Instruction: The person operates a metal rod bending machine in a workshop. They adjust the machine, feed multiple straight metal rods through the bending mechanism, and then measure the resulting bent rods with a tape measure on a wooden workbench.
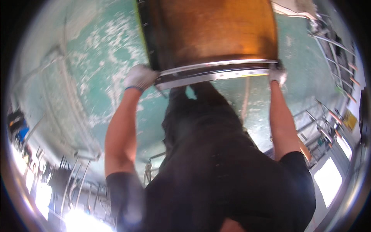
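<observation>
A large amber-orange panel point(220, 31) with a dark left border stretches away from me, and a silvery metal bar point(212, 78) runs along its near edge. White work gloves cover both hands. My left hand point(141, 77) is closed on the left end of the bar, at the panel's near corner. At the opposite corner, my right hand point(277, 74) grips the bar's right end. Both arms reach forward, holding the near edge out in front of my legs. The undersides of the fingers are hidden, and the panel's far end lies outside the picture.
Below is a worn green floor point(112, 50) with whitish scuffs. Metal racks point(334, 58) with rails line the right side, and more thin metal frames point(75, 181) stand at lower left. A pale covered object point(295, 7) sits beyond the panel's right side.
</observation>
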{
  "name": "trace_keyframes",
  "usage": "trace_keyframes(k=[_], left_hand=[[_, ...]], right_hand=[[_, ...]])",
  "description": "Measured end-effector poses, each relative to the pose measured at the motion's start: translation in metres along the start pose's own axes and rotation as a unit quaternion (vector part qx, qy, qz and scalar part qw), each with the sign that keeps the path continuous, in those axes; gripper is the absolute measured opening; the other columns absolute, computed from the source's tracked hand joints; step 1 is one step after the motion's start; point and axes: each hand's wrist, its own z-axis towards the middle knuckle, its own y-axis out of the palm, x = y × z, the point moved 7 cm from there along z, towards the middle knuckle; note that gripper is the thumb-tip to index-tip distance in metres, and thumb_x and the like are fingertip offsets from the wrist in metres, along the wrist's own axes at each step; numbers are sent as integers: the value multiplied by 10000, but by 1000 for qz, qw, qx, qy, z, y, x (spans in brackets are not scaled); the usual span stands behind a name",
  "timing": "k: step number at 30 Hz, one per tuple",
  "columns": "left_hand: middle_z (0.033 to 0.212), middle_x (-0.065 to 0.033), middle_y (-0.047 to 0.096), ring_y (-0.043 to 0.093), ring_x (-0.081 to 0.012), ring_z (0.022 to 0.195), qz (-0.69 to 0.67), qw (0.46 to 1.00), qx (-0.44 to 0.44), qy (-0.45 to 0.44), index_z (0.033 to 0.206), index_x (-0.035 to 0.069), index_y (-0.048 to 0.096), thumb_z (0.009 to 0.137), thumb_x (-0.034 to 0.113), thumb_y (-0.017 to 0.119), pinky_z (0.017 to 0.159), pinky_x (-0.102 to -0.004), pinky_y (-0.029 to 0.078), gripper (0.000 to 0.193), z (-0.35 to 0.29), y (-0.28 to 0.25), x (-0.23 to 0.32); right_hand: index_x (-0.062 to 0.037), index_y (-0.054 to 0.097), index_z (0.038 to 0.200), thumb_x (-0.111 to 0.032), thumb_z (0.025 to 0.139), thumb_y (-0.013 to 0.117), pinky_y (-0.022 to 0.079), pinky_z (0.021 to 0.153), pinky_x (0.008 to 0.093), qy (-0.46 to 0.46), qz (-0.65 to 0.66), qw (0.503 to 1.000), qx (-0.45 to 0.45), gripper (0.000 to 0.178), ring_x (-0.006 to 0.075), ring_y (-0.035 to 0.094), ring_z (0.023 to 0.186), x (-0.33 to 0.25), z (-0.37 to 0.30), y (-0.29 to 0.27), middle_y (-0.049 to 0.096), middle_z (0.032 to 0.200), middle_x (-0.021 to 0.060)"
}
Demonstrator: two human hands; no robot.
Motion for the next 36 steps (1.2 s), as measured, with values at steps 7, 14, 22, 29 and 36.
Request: trace_keyframes(k=[7,14,22,29,36], left_hand=[[1080,-297,797,767,-463,1083,-26,999,11,-23,1065,2,833,853,560,761,982,-517,592,601,-11,-7,4],[1115,-310,792,761,-473,1105,-55,998,5,-39,1112,-21,816,864,494,753,995,-521,585,575,-24,-19,16],[1127,-308,787,753,-480,1112,-46,997,30,-47,1116,-10,803,887,521,756,990,-531,581,581,-27,-20,16],[1122,-304,787,747,-488,1112,-46,997,53,-35,1108,-9,802,904,521,743,987,-534,578,571,-28,-17,13],[1111,-308,785,750,-480,1109,-66,995,66,-32,1099,-18,799,904,514,738,986,-532,576,569,-27,-22,16]], right_hand=[[-98,699,1506,-262,918,804,525,1160,446,47,136,989,18,620,365,673,1292,-18,-20,-17,672,1379,203],[-128,655,1556,-262,923,831,514,1175,448,45,149,988,19,671,372,656,1313,-10,-15,-8,655,1407,199],[-171,652,1563,-371,911,858,532,1159,468,49,105,993,4,713,388,654,1335,-14,-11,-13,653,1416,213],[-195,663,1552,-439,911,861,544,1143,472,81,92,992,7,714,386,667,1318,-27,-12,-25,669,1386,219],[-215,652,1569,-450,944,817,566,1091,476,40,65,997,17,688,387,703,1235,-37,-18,-33,699,1313,209]])
